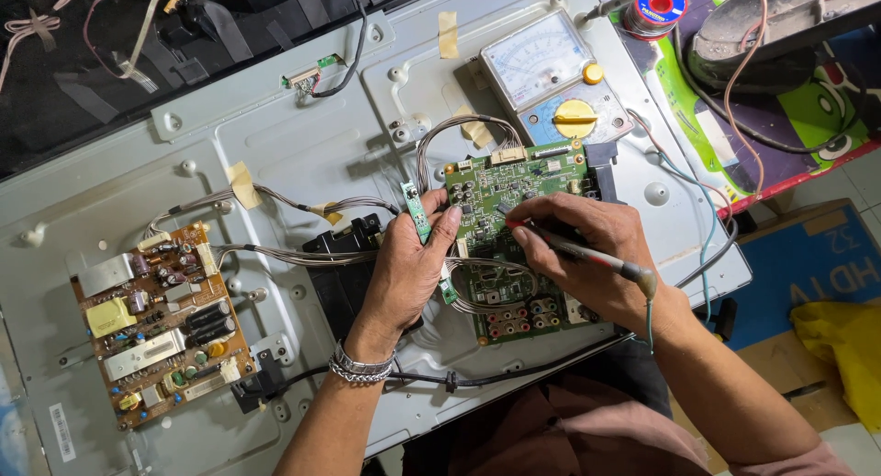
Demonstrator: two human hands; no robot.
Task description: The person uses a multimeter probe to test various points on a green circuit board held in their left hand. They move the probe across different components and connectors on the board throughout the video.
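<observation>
My left hand [410, 260] pinched the narrow green strip board [418, 212], steadying it; my right hand [587, 251] gripped the red-tipped probe [576, 250], pen-like, onto the green rectangular circuit board [514, 233].

Light: bright, even, from above.
Shadows: soft, short under hands.
Glare: mild, upper left.
Edges: perhaps slightly bowed.
Focus: sharp centrally.

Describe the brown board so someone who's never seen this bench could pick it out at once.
On the grey metal back panel, look at its left end, away from both hands. The brown board lies there, tilted, crowded with bulky parts: a yellow block, black cylinders, silver heat sinks. The green board under the hands is flatter, with small chips.
</observation>
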